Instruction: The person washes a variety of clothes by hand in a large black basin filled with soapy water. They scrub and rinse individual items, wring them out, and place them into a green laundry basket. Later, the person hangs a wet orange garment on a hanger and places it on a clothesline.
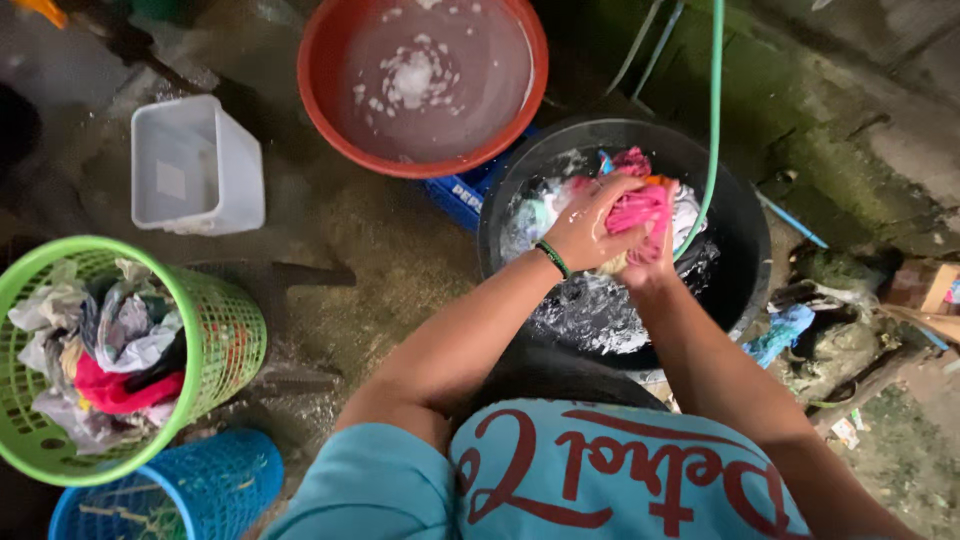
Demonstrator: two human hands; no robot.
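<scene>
Two hands work together over one garment. The left hand point(588, 225) is closed around a pink cloth point(640, 212), fingers wrapped over its upper fold; a dark green band sits at the wrist. The right hand point(648, 268) lies mostly under and behind the cloth, so its fingers are hidden; it appears to be clenched on the lower end of the same piece, but how tightly cannot be told. Both hands are wet and flecked with suds.

The pink cloth is bunched between the hands, held just above the water in a black basin point(745, 240). Other soaked pieces, white and pale blue, lie in the basin beneath it, in foamy water. A green hose point(715, 100) runs down from above and curves over the basin's far side.

Step in hand, by judgement: rubbing or wringing the cloth between the two fists, mid-wash. The next move calls for a firm opposed grip and for keeping the cloth over the basin so that runoff falls back in.

Just beyond the black basin stands a red basin point(318, 70) of cloudy water with patches of foam. Further left sits an empty white plastic tub point(240, 180). Well apart, at the left edge, a green basket point(225, 340) holds mixed clothes, with a blue basket point(200, 495) beside it.
</scene>
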